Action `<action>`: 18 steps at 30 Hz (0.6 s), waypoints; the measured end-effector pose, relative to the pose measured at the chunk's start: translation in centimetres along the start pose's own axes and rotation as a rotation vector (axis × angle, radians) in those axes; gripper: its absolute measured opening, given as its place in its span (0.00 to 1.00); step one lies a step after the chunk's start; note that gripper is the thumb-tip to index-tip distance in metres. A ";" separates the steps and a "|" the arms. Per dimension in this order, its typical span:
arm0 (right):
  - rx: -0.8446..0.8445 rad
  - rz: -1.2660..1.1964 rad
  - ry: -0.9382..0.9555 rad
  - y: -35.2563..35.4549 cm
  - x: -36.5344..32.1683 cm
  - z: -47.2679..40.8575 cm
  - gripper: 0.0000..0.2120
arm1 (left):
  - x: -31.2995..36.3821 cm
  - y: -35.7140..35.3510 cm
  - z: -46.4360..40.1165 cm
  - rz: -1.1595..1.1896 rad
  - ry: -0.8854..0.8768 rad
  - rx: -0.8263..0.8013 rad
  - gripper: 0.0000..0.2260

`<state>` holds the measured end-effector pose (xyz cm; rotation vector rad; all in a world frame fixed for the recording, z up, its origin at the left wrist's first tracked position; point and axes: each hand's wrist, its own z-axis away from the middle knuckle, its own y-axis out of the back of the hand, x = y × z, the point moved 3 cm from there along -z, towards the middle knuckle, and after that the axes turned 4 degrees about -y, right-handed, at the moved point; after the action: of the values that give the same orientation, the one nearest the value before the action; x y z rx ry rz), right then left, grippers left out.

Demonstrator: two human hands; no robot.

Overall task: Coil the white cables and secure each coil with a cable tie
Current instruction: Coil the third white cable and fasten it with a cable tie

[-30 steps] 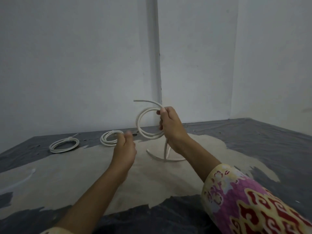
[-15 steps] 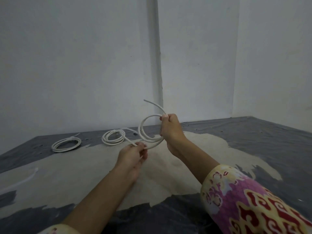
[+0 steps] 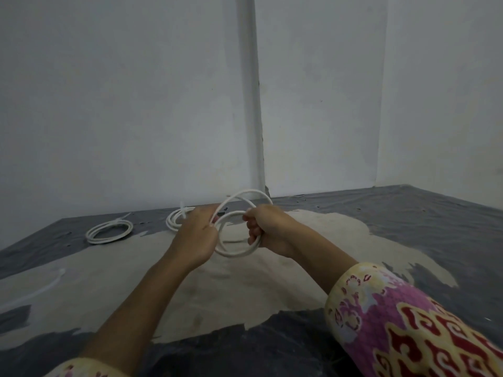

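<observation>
Both hands hold one white cable (image 3: pixel 236 253) above the floor, bent into loops. My right hand (image 3: pixel 268 229) grips the right side of the loops. My left hand (image 3: pixel 196 238) pinches the left side, where a strand arcs up and over towards the right hand. Two finished white coils lie on the floor behind: one (image 3: pixel 109 231) at the left with a tie sticking out, another (image 3: pixel 175 219) partly hidden behind my left hand, also with a tie.
The floor is a dark plastic sheet (image 3: pixel 408 219) with a worn pale patch (image 3: pixel 313 268) in the middle. A thin translucent strip (image 3: pixel 35 291) lies at the left edge. White walls meet at a corner pillar (image 3: pixel 253 104) just behind the coils.
My left hand rose from the loose strand to the coil's left side, bringing the strand up into another loop. The cable's tail is off the floor now. My right hand dropped slightly.
</observation>
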<state>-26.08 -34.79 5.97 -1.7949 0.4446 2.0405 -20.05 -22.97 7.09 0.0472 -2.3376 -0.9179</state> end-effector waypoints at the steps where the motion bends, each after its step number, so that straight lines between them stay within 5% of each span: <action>1: -0.019 0.039 0.010 -0.2 -0.1 0.1 0.12 | 0.0 -0.2 0.1 0.003 -0.072 -0.033 0.18; 6: -0.018 0.420 0.208 -0.8 -0.2 0.5 0.09 | -1.5 -1.3 0.4 -0.003 -0.161 -0.194 0.19; 10: 0.154 0.681 0.434 -1.0 -0.1 0.7 0.07 | -1.4 -1.8 0.4 -0.113 -0.253 -0.145 0.20; 14: 0.415 0.491 0.513 -1.3 0.3 1.3 0.15 | -1.3 -2.2 0.2 -0.159 -0.229 -0.045 0.22; 18: 0.488 0.315 0.613 -1.5 0.5 1.6 0.23 | -0.3 -2.5 0.0 -0.186 -0.142 0.009 0.19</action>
<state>-26.82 -32.69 5.70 -2.0751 1.3411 1.3216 -20.31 -24.80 5.37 0.2123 -2.5006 -1.0304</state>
